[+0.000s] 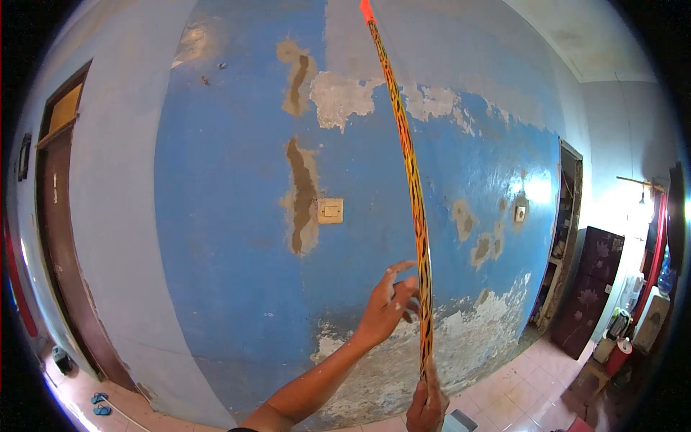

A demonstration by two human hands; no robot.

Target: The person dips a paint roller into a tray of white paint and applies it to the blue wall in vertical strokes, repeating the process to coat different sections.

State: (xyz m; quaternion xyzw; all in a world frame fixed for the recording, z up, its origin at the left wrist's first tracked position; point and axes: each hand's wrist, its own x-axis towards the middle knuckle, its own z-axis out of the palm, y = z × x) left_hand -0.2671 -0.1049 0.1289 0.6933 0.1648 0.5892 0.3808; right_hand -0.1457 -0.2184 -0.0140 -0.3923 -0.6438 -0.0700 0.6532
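Observation:
A long pole (411, 165) patterned in yellow, orange and black rises steeply, leaning slightly left, with a bright red-orange piece at its top. What lies beyond that end is out of frame. My right hand (427, 405) is closed around the pole's lower part at the bottom of the view. Higher up, my left hand (389, 308) is beside the pole, its fingers apart and loosely bent; the pole hides some fingertips. Whitish marks show on this hand. In front of me stands a blue wall (237, 216) with peeled and patched areas.
A light switch (331, 210) sits mid-wall, near filled cracks, and a socket (520, 214) is further right. A brown door (72, 237) stands left, with blue sandals (101, 410) on the tiled floor. At right are a doorway, a dark refrigerator (589, 291) and a red container (619, 356).

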